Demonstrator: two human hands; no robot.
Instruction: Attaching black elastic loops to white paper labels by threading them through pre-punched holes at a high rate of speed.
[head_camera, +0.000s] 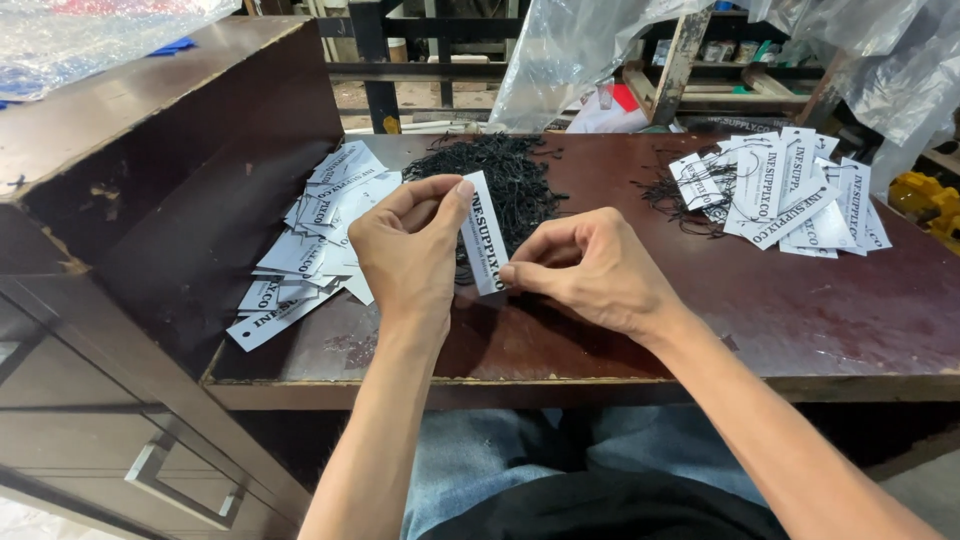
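Centre frame: left hand (405, 250) pinches white tag (484, 245); right hand (590, 268) fingertips closed at lower edge (contents unseen). Keep tag steady.

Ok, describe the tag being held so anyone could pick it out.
On the dark brown table, in front of the black string pile, the left hand and right hand pinch one white tag. It alone is lifted upright; the others lie flat.

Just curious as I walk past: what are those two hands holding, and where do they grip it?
A white rectangular paper tag: left hand pinches its top end, right hand its bottom end.
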